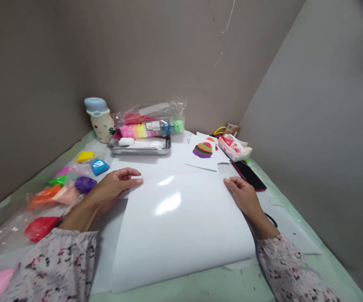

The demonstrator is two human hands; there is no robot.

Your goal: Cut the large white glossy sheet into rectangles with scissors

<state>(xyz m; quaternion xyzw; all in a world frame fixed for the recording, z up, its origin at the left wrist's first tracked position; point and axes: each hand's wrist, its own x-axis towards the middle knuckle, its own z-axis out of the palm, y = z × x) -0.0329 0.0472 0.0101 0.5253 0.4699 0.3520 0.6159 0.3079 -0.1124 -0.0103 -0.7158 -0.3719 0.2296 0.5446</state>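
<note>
A glossy white sheet of paper (184, 235) spans the space between my hands, its near edge curving over the table front. My left hand (114, 186) pinches the sheet's far left corner between thumb and fingers. At the far right corner, my right hand (242, 193) grips the same sheet, thumb on top. Beyond the sheet lies a paper with a striped half-round colour patch (203, 150) in red, green, orange, brown and purple.
Bagged clay in several colours, including a red packet (41, 228), lies left. Behind stand a bottle (99, 121), a metal tray (140, 151) and a bag of coloured clay (153, 126). A tissue pack (234, 147) and a phone (250, 176) lie right; walls close the back and right.
</note>
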